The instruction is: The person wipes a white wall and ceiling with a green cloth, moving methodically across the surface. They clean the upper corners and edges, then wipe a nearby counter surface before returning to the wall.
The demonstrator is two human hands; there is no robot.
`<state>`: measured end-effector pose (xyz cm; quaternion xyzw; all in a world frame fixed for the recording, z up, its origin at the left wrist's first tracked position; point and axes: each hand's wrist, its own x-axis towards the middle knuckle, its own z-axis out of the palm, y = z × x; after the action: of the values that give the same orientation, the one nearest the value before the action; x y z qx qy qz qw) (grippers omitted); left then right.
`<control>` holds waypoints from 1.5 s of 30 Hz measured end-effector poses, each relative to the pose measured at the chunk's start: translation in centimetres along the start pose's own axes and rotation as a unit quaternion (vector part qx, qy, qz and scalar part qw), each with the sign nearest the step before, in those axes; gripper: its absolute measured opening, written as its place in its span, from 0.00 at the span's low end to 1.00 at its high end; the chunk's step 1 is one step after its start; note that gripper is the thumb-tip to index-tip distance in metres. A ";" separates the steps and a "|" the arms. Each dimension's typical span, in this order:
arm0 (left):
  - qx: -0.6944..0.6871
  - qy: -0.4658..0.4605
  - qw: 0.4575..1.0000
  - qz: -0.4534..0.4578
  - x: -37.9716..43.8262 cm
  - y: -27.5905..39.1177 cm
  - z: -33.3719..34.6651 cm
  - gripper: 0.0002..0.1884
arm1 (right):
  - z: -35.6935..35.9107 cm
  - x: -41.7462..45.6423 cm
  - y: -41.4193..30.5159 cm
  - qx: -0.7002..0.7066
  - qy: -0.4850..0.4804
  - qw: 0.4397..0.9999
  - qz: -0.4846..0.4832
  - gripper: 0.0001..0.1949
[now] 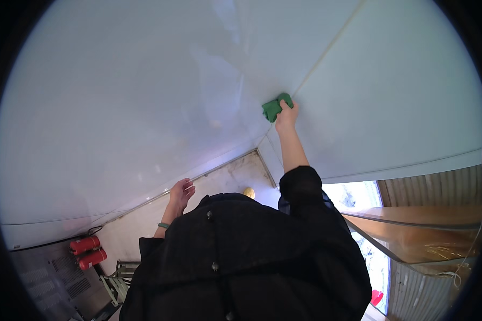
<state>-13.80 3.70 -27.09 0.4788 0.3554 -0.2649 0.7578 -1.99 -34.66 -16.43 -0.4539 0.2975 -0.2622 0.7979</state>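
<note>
My right hand grips a crumpled green cloth and presses it to the smooth pale wall, close to the corner where it meets a second wall panel. A yellowish seam runs up that corner from beside the cloth. Lower down on the left, my left hand is held with its fingers apart and nothing in it, near the foot of the wall. A green bracelet circles the left wrist.
Two red fire extinguishers are at the lower left, beside a grey vented metal cabinet and a slatted chair. A round yellow object is on the pale floor. Clear plastic strips hang at the bright doorway on the right.
</note>
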 end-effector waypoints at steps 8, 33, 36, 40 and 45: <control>0.006 0.002 1.000 -0.011 0.6 0.1 0.7 0.11 | 5.4 -5.0 -3.8 -0.187 -0.064 0.908 -0.369 0.12; 0.040 -0.012 0.999 -0.004 0.9 -0.9 1.4 0.11 | 2.3 1.6 -5.1 -0.355 0.068 0.809 -0.463 0.19; 0.056 -0.012 0.998 -0.010 0.6 -0.9 1.4 0.11 | -2.4 2.6 1.6 -0.423 0.029 0.857 -0.292 0.18; 0.051 -0.023 0.998 0.003 0.4 0.1 2.4 0.12 | -4.5 2.6 5.3 -0.365 0.000 0.917 -0.160 0.17; 0.024 -0.033 0.999 0.018 0.6 -0.2 2.1 0.11 | 2.0 -0.6 -8.8 -0.293 -0.008 0.854 -0.430 0.15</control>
<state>-12.95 1.62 -27.09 0.4936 0.3151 -0.2757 0.7623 -2.33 -37.07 -7.75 -0.7517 0.1294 -0.4757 0.4380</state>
